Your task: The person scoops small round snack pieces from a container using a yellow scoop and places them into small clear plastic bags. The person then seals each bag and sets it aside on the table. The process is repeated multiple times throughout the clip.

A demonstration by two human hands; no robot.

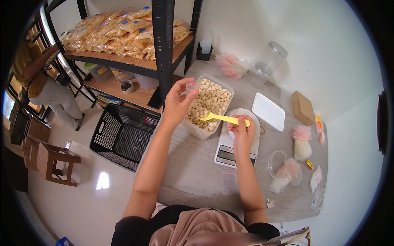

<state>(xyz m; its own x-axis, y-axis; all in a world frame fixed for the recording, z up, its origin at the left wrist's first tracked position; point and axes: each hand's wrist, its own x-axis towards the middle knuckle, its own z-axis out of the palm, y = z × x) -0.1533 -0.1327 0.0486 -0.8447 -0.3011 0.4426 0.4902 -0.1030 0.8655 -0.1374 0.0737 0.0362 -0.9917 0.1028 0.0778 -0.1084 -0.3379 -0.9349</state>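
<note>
Currently R fingers (242, 122) gripping ylw spoon (224, 118), tip in tub (198, 131); L fingers (179, 85) pinching clr plastic (192, 86).

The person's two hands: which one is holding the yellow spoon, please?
The right hand, gripping the yellow spoon by its handle above the white scale. The left hand instead holds clear plastic by the tub of beige pieces.

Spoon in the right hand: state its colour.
The spoon is yellow; it shows best in the head view.
</note>
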